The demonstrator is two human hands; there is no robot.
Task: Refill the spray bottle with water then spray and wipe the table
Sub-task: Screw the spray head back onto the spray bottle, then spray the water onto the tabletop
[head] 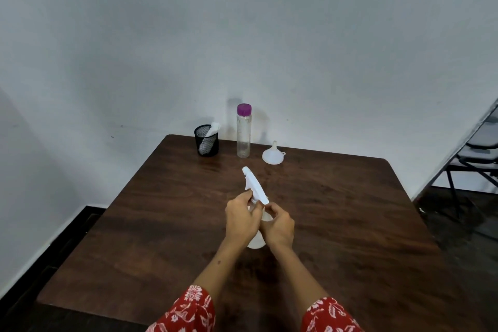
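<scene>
A white spray bottle (255, 186) stands in the middle of the dark wooden table (336, 224), its nozzle pointing away to the far left. My left hand (241, 219) grips the bottle's neck from the left, and my right hand (279, 225) holds the body from the right. Most of the bottle's body is hidden behind both hands. At the back of the table stands a clear water bottle (243, 133) with a purple cap. A white funnel (273, 154) lies upside down to its right. A white cloth (211, 133) sticks out of a black mesh cup (207, 144).
The table stands against a white wall. A folding chair (474, 153) is at the right beyond the table's edge, on a dark floor.
</scene>
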